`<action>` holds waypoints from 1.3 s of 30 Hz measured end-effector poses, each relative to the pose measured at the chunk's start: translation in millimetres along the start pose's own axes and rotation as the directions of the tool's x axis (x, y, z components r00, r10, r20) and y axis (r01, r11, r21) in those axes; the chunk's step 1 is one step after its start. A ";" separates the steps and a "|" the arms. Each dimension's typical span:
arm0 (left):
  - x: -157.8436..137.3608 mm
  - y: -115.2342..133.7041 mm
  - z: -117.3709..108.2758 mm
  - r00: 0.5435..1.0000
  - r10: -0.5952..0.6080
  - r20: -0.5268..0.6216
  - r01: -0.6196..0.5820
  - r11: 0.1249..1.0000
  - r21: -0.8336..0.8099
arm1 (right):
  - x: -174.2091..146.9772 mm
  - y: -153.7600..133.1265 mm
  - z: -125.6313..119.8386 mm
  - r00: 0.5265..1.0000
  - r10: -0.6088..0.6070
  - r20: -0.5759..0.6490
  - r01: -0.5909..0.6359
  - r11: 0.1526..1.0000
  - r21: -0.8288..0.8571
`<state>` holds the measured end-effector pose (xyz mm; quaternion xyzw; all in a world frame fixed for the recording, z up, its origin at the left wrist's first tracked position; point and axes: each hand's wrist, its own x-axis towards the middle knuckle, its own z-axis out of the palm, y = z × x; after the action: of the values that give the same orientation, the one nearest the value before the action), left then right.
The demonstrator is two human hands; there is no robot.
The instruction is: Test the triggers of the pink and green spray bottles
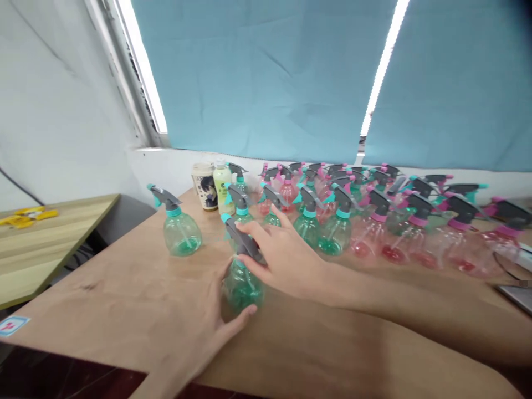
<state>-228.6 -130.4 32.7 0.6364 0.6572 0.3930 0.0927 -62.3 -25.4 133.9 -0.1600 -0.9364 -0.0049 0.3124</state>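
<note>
A green spray bottle (244, 288) with a dark grey trigger head stands upright on the wooden table in front of me. My left hand (211, 316) wraps round its clear body from the left, thumb across the front. From the right, my right hand (282, 255) grips the spray head (241, 235) between thumb and fingers, with one finger stretched out. Left of my hands stands another green spray bottle (182, 234), a little green at its bottom. Behind and right, more green bottles (332, 233) and pink spray bottles (376, 233) stand in rows.
At the back are a paper cup (205, 188) with a printed figure and a pale green bottle (223, 188). A dark flat object (515, 296) lies at the right edge. Yellow items (31, 215) rest on a separate table (50, 244) at left. A blue covering (266, 77) hangs behind.
</note>
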 end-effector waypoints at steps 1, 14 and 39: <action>3.8 3.5 8.2 1.000 0.024 -0.013 -0.024 1.000 -0.002 | -6.8 3.7 -5.9 1.000 0.008 0.003 -0.008 1.000 0.016; 34.1 79.2 133.0 0.901 0.308 0.306 -0.165 0.895 -0.416 | -137.9 86.9 -50.7 0.919 0.395 -0.005 -0.314 0.739 0.596; 80.7 112.3 198.3 0.773 0.389 0.501 -0.417 0.907 -0.062 | -157.2 153.2 -82.9 0.882 0.460 -0.103 -0.288 0.699 0.655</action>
<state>-33.4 8.7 0.8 0.8445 0.4685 0.2066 0.1572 150.9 64.2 94.5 -0.2344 -0.7823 0.3473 0.4609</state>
